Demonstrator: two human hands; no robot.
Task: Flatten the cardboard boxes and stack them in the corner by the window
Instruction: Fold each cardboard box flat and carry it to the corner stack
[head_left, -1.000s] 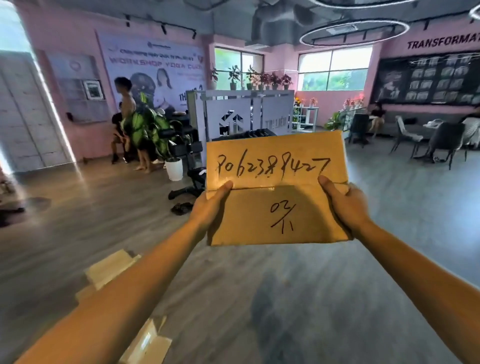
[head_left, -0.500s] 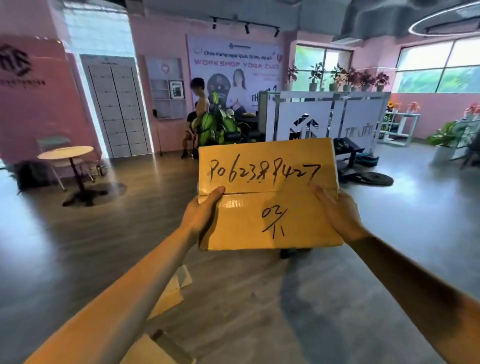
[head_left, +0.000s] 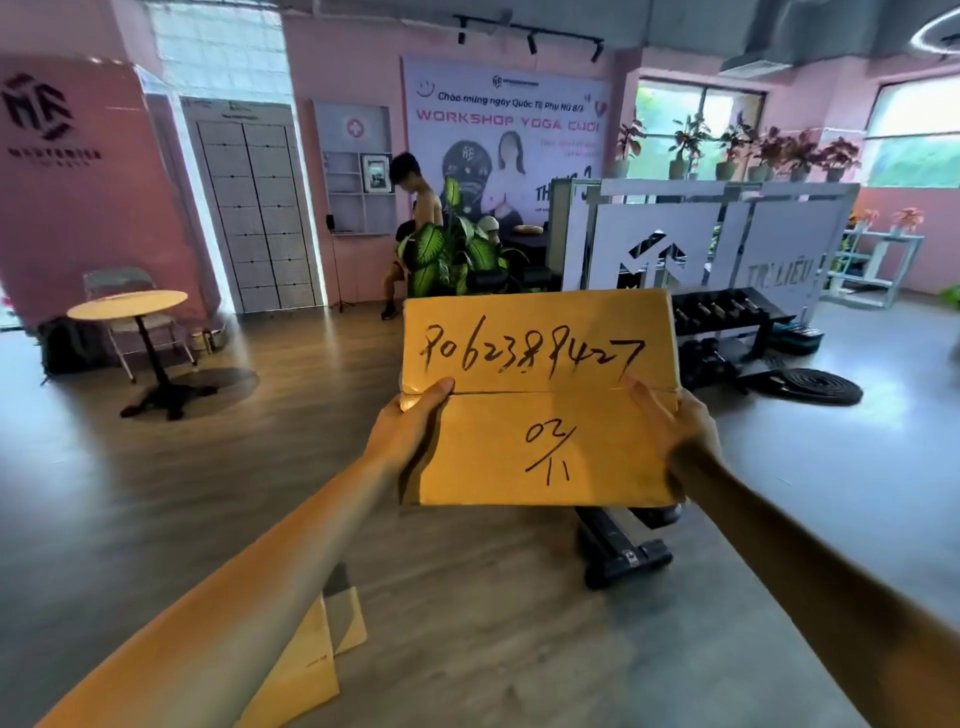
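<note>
Swung leftward, both hands, left hand (head_left: 410, 434) and right hand (head_left: 675, 436), grip one cardboard box (head_left: 540, 405); one flattened box (head_left: 306, 654) below.

One cardboard box (head_left: 540, 400) is held up by two hands, the left hand (head_left: 410, 426) and right hand (head_left: 675, 431). Below it, two flattened cardboard pieces (head_left: 311, 649) lie on the floor; beyond it, one person (head_left: 415, 218).

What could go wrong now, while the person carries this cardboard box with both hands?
1. The cardboard box, held up by the left hand and the right hand, hides the floor ahead. The black bench base lies just below it and may trip the person.
2. Loose cardboard pieces lie on the floor near the left arm; stepping on them could cause a slip.
3. The box seems still taped shut, so it may not be flattened yet.
</note>
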